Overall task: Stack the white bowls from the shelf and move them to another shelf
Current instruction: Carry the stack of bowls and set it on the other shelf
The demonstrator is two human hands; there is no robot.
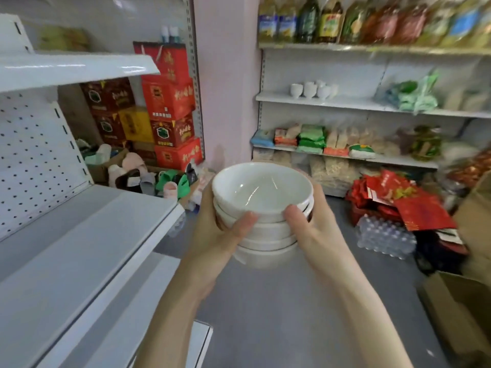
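Head view: stack of white bowls (pixel 261 208) is held mid-air over grey floor (pixel 279 314), clasped by left hand (pixel 220 235) and right hand (pixel 316 229), thumbs pressed on near side. White shelf (pixel 79 235) lies at left; white cups (pixel 310 89) sit on far shelf (pixel 345 103).

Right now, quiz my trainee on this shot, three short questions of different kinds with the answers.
1. True or false: the stack of white bowls stands on a shelf.
2. The stack is held by: A one hand, B both hands, C neither.
3. What white things stand on the far shelf under the bottles?
Key: 1 false, it is held in the air. 2 B, left hand and right hand grip it. 3 cups.
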